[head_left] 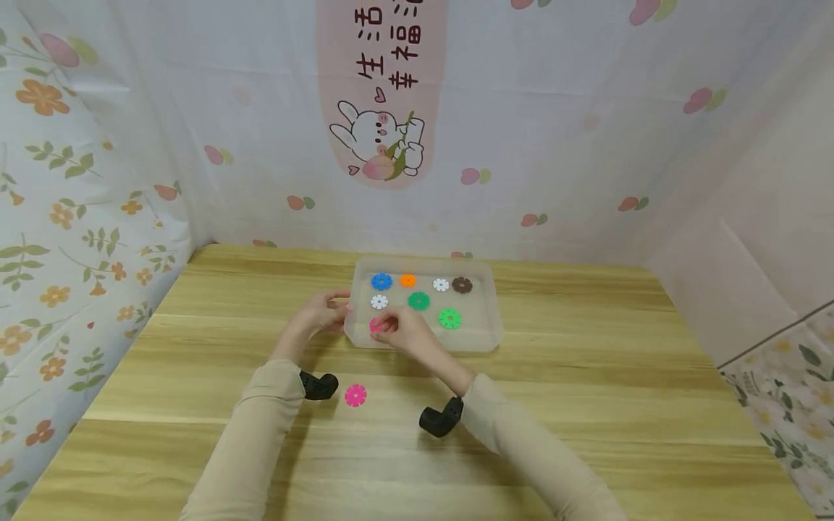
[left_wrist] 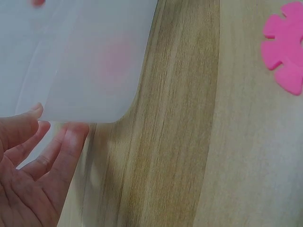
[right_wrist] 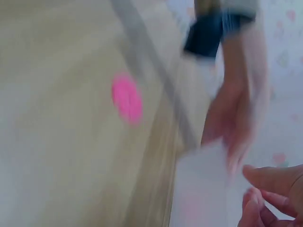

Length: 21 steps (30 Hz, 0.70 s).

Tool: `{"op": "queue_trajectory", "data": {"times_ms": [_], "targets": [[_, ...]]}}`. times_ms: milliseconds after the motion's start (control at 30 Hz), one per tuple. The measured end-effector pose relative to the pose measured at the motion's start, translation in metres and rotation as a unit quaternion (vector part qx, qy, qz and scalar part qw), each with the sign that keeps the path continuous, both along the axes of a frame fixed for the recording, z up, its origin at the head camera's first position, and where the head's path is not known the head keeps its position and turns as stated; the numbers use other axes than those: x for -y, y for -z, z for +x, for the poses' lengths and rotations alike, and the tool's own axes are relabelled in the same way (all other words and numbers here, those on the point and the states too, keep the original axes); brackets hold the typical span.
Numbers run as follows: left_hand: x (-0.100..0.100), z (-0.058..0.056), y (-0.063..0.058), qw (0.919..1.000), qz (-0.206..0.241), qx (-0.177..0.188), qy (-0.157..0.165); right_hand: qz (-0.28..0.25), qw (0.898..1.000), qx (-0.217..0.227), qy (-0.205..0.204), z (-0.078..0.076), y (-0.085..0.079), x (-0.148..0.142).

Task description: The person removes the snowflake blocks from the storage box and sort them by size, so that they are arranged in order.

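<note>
A translucent plastic box (head_left: 482, 339) stands at the far middle of the table. My left hand (head_left: 317, 316) grips its left wall; in the left wrist view the thumb (left_wrist: 34, 112) lies at the rim and the fingers outside. Over the box's front left corner is my right hand (head_left: 407, 331), thumb and fingertips a little apart, holding nothing in the right wrist view. Just by those fingertips in the head view, a pink notched disc (head_left: 374, 325) lies inside the box. Another pink notched disc (head_left: 355, 395) lies on the table in front, between the forearms.
Inside the box lie a blue disc (head_left: 381, 281), an orange disc (head_left: 407, 280), a brown disc (head_left: 462, 285), a dark green disc (head_left: 419, 301), a light green disc (head_left: 449, 318) and two white ones. Behind the wooden table (head_left: 586, 376) hangs a printed cloth (head_left: 554, 145).
</note>
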<state>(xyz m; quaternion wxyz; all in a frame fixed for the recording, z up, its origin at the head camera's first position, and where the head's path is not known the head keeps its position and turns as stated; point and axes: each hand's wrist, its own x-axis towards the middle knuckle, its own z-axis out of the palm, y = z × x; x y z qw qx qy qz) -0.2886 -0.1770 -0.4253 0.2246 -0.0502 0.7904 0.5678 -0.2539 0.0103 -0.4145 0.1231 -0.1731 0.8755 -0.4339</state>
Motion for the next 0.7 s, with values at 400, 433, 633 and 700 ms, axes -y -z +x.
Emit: {"op": "queue_trajectory", "data": {"times_ms": [400, 433, 633, 700], "targets": [[-0.005, 0.001, 0.002, 1.0000, 0.007, 0.003, -0.006, 0.099, 0.991, 0.042, 0.077, -0.031, 0.025, 0.008], [-0.005, 0.001, 0.002, 1.0000, 0.007, 0.002, -0.006, 0.102, 0.990, 0.043, 0.083, -0.032, 0.025, 0.009], [-0.002, -0.001, 0.002, 0.9999, 0.012, 0.007, -0.004, 0.095, 0.990, 0.046, 0.093, -0.035, 0.027, 0.013], [-0.001, -0.001, 0.001, 0.9999, 0.011, 0.009, -0.004, 0.089, 0.991, 0.044, 0.091, -0.036, 0.028, 0.014]]}}
